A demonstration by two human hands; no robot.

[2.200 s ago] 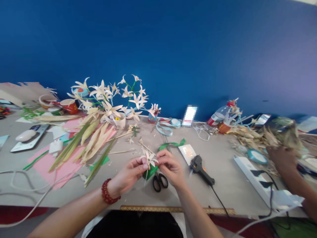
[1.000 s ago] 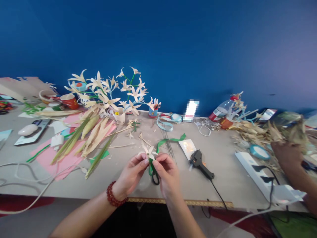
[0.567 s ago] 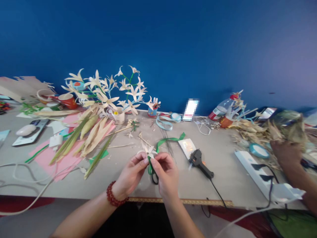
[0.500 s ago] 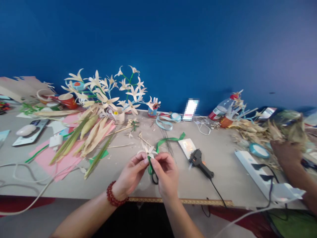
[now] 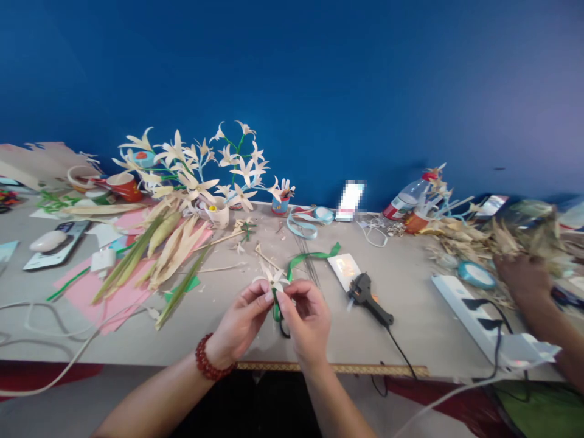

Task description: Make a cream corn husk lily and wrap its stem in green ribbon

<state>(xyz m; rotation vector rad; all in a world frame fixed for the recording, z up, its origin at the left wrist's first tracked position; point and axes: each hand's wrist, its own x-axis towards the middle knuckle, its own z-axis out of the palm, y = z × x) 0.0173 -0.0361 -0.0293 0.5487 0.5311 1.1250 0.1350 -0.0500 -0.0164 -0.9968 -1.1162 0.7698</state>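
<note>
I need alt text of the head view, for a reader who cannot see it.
A person's left hand and right hand hold a small pale flower above a grey table. A glue gun lies to the right, with another person's hand farther right; more pale flowers stand at back left before a blue wall.

Left hand (image 5: 244,316) and right hand (image 5: 306,319) both pinching, fingertips (image 5: 267,297) close together; wrists (image 5: 314,365) behind the tips, forearms (image 5: 157,392) angling outward behind.
</note>
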